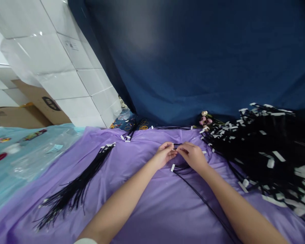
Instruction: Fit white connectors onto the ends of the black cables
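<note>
My left hand (165, 155) and my right hand (192, 156) meet over the purple cloth (142, 198). Between them runs a short stretch of black cable (177, 144), pinched by the fingers of both hands. A small white piece shows at my left fingertips; its exact shape is too small to tell. Just below the hands lies a white connector (173, 167) on a black cable (200, 196) that trails toward the lower right under my right forearm. To the left rests a bundle of black cables (83, 179) with white connectors gathered at its upper end.
A large heap of black cables with white connectors (264, 145) covers the right side. Behind hangs a dark blue curtain (193, 61). Artificial flowers (205, 119) stand at the back. White boxes (63, 74) are stacked left, above a clear plastic bag (44, 154) on light blue cloth.
</note>
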Action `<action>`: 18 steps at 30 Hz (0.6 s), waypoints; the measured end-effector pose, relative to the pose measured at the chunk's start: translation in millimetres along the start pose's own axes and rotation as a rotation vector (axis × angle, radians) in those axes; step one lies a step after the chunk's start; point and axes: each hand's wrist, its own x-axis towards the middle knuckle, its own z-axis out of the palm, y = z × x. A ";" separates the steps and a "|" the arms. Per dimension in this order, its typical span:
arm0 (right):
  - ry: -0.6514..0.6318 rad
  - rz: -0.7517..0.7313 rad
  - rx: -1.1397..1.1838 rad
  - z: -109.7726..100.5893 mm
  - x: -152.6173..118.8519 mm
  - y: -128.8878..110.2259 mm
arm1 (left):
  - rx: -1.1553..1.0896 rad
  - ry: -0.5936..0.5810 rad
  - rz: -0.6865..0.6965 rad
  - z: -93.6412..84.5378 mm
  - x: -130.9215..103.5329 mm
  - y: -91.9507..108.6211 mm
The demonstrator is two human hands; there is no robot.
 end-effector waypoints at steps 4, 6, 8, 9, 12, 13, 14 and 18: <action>0.028 0.014 -0.009 -5.0 -0.2 -2.1 | 0.012 0.010 -0.001 3.1 -2.3 4.1; 0.050 0.031 -0.017 -9.6 -0.4 -3.0 | 0.013 0.025 0.001 4.3 -3.3 6.1; 0.066 0.043 -0.020 -14.6 -0.1 -3.1 | 0.011 0.044 0.005 5.1 -3.7 7.8; 0.071 0.046 -0.017 -16.9 0.1 -3.0 | 0.010 0.051 0.005 5.3 -3.7 8.5; 0.078 0.050 0.000 -21.9 1.0 -1.9 | 0.017 0.060 0.004 5.6 -3.8 10.2; 0.081 0.051 0.006 -22.8 1.3 -1.5 | 0.022 0.059 0.002 5.8 -4.0 10.8; 0.083 0.052 0.011 -23.3 1.6 -1.0 | 0.030 0.058 0.000 5.9 -4.5 11.7; 0.081 0.048 0.029 -23.0 2.6 0.2 | 0.072 0.043 -0.021 7.6 -7.5 16.4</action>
